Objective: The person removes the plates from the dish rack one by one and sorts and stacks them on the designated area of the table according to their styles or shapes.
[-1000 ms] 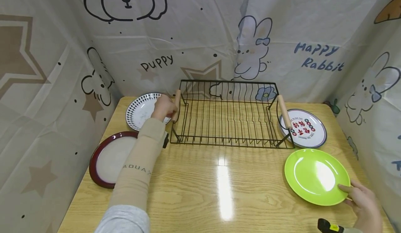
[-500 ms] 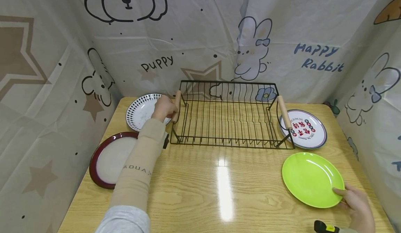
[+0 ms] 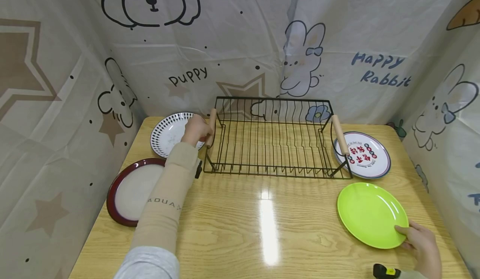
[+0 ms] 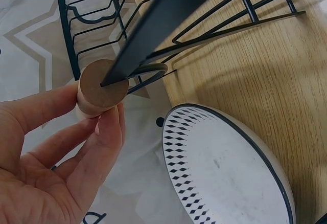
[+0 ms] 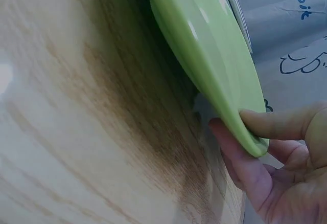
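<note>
At the left end of a black wire dish rack (image 3: pixel 270 173), my left hand (image 3: pixel 196 130) grips the round wooden handle (image 4: pixel 92 98), thumb and fingers around it in the left wrist view. My right hand (image 3: pixel 421 239) pinches the near right rim of a bright green plate (image 3: pixel 371 214), thumb on top and fingers beneath. In the right wrist view the plate tilts, with its underside over the wood and a shadow below. Beside my left hand lies a white bowl-like plate (image 4: pixel 225 168) with black diamond marks along its rim.
A plate with a dark red rim (image 3: pixel 121 210) lies at the left, partly behind my left forearm. A white plate with red lettering (image 3: pixel 369 162) sits by the rack's right handle (image 3: pixel 340 134). Printed cloth (image 3: pixel 240 33) encloses the wooden table (image 3: pixel 225 229).
My right hand has moved a little to the left with the green plate, which has also shifted slightly toward me. My left hand stays on the rack handle.
</note>
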Tool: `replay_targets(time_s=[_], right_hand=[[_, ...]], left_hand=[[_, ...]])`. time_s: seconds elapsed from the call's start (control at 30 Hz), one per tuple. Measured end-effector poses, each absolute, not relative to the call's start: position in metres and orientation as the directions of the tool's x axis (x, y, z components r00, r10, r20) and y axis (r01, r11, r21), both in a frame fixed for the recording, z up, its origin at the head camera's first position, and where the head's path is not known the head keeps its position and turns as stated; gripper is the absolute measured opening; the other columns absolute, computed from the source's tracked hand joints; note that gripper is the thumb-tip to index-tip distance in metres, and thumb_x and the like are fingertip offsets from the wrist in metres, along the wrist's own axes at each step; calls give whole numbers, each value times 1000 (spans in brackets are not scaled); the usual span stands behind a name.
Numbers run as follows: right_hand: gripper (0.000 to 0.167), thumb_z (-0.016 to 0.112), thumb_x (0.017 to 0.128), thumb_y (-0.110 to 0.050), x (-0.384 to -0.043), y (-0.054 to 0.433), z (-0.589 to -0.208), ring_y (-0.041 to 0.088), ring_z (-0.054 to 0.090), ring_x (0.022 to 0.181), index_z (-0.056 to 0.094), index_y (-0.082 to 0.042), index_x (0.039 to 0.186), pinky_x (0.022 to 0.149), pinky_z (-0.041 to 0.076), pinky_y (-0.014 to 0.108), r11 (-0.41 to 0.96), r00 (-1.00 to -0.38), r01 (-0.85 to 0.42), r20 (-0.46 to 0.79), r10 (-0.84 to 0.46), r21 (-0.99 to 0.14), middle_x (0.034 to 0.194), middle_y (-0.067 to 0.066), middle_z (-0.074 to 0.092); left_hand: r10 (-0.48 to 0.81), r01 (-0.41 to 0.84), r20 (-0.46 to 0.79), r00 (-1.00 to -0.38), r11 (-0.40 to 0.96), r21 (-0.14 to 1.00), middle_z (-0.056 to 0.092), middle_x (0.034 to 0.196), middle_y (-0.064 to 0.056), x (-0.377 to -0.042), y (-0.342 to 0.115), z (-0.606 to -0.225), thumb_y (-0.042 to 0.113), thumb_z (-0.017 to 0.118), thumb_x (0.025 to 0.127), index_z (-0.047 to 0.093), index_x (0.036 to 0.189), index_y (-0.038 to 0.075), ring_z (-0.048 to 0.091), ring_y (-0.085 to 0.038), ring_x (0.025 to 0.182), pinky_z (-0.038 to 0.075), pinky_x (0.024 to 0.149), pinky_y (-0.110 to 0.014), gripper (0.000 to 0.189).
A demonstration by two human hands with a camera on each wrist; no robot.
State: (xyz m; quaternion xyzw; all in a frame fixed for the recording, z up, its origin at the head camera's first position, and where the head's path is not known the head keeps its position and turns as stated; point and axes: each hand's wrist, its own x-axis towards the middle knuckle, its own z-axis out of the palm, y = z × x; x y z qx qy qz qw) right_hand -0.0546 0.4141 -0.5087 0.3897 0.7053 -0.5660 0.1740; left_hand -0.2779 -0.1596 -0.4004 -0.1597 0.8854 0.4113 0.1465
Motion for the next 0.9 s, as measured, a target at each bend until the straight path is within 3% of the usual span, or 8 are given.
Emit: replay_targets(time_s=[0.37,0.43,0.5,0.6,0.7,0.77,0.87,0.9], right_hand=[[81,70,73,0,-53,410,-517,4,55,57,20,13,136,54,53,22,56,-640,713,-616,460,-699,64,-8,54],[84,73,70,1,-54,409,-519,3,54,56,21,13,136,55,53,22,54,-626,720,-615,479,-692,75,15,61],[86,74,69,1,-55,408,-521,1,53,55,21,12,136,56,54,22,53,-613,731,-620,490,-680,103,36,53],[86,75,69,0,-56,407,-522,-1,53,54,21,13,135,57,55,22,80,-608,743,-619,497,-665,134,39,26],[83,74,68,1,-58,407,-522,1,54,53,24,16,133,56,54,22,109,-624,732,-597,504,-673,103,40,50],[82,74,67,3,-58,407,-521,3,55,53,26,18,131,55,55,23,114,-639,717,-583,502,-688,72,22,57],[80,73,68,2,-58,407,-519,4,56,54,27,19,131,55,54,23,123,-645,716,-584,493,-687,61,-9,51],[79,73,69,1,-58,407,-519,4,56,54,28,19,131,55,54,23,124,-645,718,-587,489,-685,62,-10,51]], left_hand=[[-159,-398,-384,-910,600,694,54,106,-21,-277,-158,-400,3,58,83,55,108,-6,60,-34,89,56,72,-39,27],[-160,-401,-386,-909,595,697,54,107,-21,-277,-158,-400,2,58,83,55,108,-6,60,-34,89,56,75,-41,26],[-162,-402,-386,-908,593,697,54,106,-21,-277,-158,-400,2,58,83,55,107,-6,60,-34,89,56,75,-41,26],[-162,-402,-386,-908,597,694,54,106,-21,-278,-159,-400,3,58,83,55,107,-6,60,-33,88,56,74,-40,26],[-163,-403,-387,-908,598,693,54,106,-21,-278,-159,-401,3,59,83,55,107,-6,60,-33,87,56,75,-40,26],[-163,-403,-386,-908,596,694,53,105,-21,-277,-160,-401,3,59,83,54,107,-7,60,-33,87,56,75,-41,26],[-162,-403,-387,-908,596,695,53,105,-21,-277,-160,-400,3,59,83,54,107,-7,60,-33,87,56,75,-40,27],[-162,-404,-388,-907,594,695,53,106,-21,-277,-160,-400,3,59,83,54,107,-7,60,-33,87,56,75,-40,26]])
